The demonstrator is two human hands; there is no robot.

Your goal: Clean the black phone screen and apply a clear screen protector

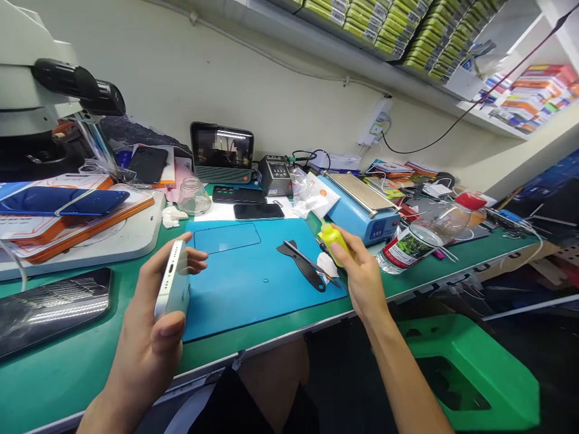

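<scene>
My left hand (154, 307) grips a white smartphone (174, 280) by its edges, raised at the left side of the blue mat (244, 301). The phone stands on edge toward me, its charging port end showing. In my right hand (359, 271) is a small yellow squeeze bottle (333, 238), tilted with its tip up and left, above the mat's right edge. Below it on the mat lie a black-handled scraper (307, 271), a slim pen-like tool (303, 256) and a crumpled white tissue (328, 265). A thin black rectangular frame (228, 238) lies near the mat's back left.
A cracked dark phone (58, 307) lies at left, near stacked boxes and a microscope (45, 90). Behind the mat are a glass jar (193, 196), a black phone (259, 211) and a blue heating plate (357, 211). A plastic bottle (416, 244) leans at right; a green bin (493, 361) stands below.
</scene>
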